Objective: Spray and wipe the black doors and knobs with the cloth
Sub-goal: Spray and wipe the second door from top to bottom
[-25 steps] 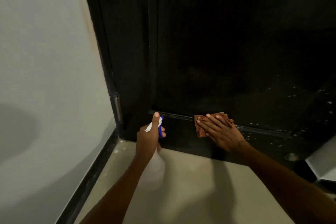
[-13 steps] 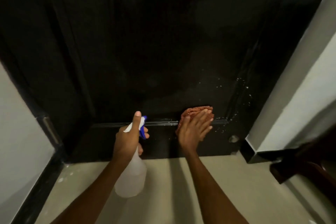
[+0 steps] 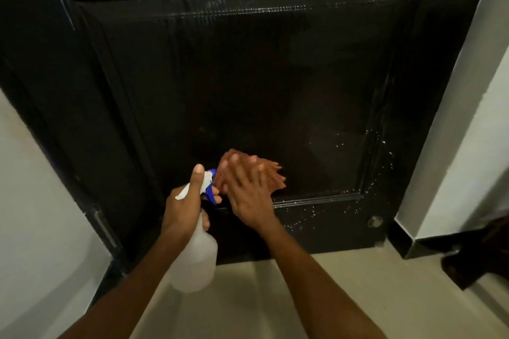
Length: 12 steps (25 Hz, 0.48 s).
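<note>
Glossy black panelled door (image 3: 248, 85) fills most of the view, w/ a recessed square panel framed by raised moulding. Lower moulding edge runs just under the hands; right moulding edge stands well right of them. White droplets speckle the panel's lower right corner and the bottom rail (image 3: 330, 215). Small round metal fitting (image 3: 375, 221) sits on the rail near the door's right bottom corner. Metal hinge (image 3: 104, 226) shows on the door's left edge, near the floor.

Open room: pale beige floor (image 3: 275, 297) spreads below the door btwn both forearms. White wall (image 3: 33, 201) closes the left side, white wall w/ black skirting (image 3: 451, 146) closes the right. A dark object (image 3: 479, 256) lies on the floor at far right; can't tell what it is.

Right hand (image 3: 248, 195) lies flat, fingers straight and spread, pressing an orange-brown woven cloth (image 3: 268, 173) against the panel's lower part, just above the bottom moulding. Cloth sticks out past the fingertips, up and to the right; the rest is hidden under the palm.

Left hand (image 3: 184, 206) is wrapped round the neck of a translucent white plastic spray bottle w/ white-and-blue trigger head (image 3: 197, 261), thumb lying straight along the top of the head, fingers curled at the blue trigger. Bottle hangs below the fist, body over the floor edge. Nozzle sits just beside the cloth and the right hand's fingers; touching or not, can't tell.
</note>
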Motion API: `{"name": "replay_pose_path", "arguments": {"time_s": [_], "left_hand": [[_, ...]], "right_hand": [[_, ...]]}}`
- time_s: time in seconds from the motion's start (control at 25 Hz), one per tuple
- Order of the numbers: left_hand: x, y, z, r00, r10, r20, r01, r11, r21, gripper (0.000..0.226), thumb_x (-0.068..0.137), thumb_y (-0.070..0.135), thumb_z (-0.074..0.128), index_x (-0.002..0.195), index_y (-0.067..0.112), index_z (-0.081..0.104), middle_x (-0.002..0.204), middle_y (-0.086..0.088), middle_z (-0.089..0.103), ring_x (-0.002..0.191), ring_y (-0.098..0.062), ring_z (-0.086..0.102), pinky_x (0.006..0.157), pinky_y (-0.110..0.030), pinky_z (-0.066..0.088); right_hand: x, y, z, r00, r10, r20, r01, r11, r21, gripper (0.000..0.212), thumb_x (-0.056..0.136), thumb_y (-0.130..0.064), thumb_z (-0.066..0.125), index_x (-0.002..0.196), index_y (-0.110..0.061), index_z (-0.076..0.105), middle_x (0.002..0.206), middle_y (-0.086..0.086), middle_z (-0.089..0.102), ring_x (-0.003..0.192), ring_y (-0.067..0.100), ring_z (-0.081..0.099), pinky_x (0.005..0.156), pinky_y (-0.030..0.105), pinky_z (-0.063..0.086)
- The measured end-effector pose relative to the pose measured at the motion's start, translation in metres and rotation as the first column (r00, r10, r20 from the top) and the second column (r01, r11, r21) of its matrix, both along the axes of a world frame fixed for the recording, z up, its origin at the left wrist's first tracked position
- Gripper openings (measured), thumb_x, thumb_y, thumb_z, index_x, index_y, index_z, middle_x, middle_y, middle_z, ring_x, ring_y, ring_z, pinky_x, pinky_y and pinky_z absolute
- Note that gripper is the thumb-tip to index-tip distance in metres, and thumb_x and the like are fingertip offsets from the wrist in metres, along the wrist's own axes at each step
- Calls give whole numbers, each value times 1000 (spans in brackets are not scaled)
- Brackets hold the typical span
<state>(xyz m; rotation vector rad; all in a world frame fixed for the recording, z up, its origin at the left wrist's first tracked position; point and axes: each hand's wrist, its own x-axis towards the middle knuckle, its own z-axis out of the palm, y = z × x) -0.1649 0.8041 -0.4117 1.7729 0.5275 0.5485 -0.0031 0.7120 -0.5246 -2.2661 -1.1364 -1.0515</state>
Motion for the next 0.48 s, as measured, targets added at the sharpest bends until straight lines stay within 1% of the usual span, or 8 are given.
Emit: {"name": "replay_pose_path", "arguments": {"time_s": [0.04,0.08,0.16,0.24,0.32,0.4,0.44,0.48], "left_hand": [[-1,1,4,1000,-4,6,4,1000,6,78,90,77,34,80,12,75,73,-25,70,46,-32,54,52,-36,49],[-2,1,7,1000,-13,15,12,1000,14,79,89,78,34,81,11,74,74,-23,71,46,-32,54,50,-36,48],[-5,2,14,999,-27,41,26,999,21,78,90,75,35,83,7,73,78,-14,75,47,-31,54,48,-33,47],[-10,4,18,999,-39,38,39,999,4,76,91,73,38,86,5,73,81,-11,75,47,-27,54,44,-30,45],[-14,4,21,999,-45,22,46,999,-15,75,91,72,41,87,4,73,82,-11,75,46,-26,53,42,-29,43],[-17,1,25,998,-44,40,45,998,-31,77,91,71,40,86,2,72,81,-13,75,48,-28,53,42,-28,42],[-16,0,28,997,-44,59,46,998,-34,78,91,72,40,85,1,72,81,-13,75,49,-29,54,43,-28,43],[-15,-2,31,996,-45,72,48,998,-32,78,91,72,39,85,2,72,80,-12,75,49,-30,54,43,-28,43]], "right_hand": [[7,-16,-17,985,104,135,-62,957,-282,84,100,-37,59,165,-27,7,172,1,-16,157,30,-21,125,48,-17],[17,-35,-29,966,164,202,-58,893,-445,88,95,-33,65,165,-30,11,173,-2,-9,158,27,-20,126,48,-14],[36,-73,-37,980,58,191,28,908,-419,89,95,-27,64,165,-33,10,173,-5,2,157,26,-16,127,60,4],[46,-106,-30,984,-177,-7,172,963,-205,70,107,-37,41,165,-32,1,173,1,-5,158,32,-16,124,66,15],[48,-120,-7,891,-319,-323,394,896,203,65,110,-47,20,165,-23,-7,173,8,-12,158,36,-14,127,60,-2],[46,-104,34,779,-122,-615,554,594,583,68,109,-48,19,165,-19,-7,172,9,-14,157,39,-16,126,53,-12],[42,-89,58,741,-22,-671,603,460,652,69,107,-49,18,165,-19,-6,172,8,-14,157,39,-17,126,54,-12],[36,-72,78,723,15,-691,625,411,663,70,106,-49,17,165,-19,-5,172,7,-15,157,40,-17,126,56,-11]]}}
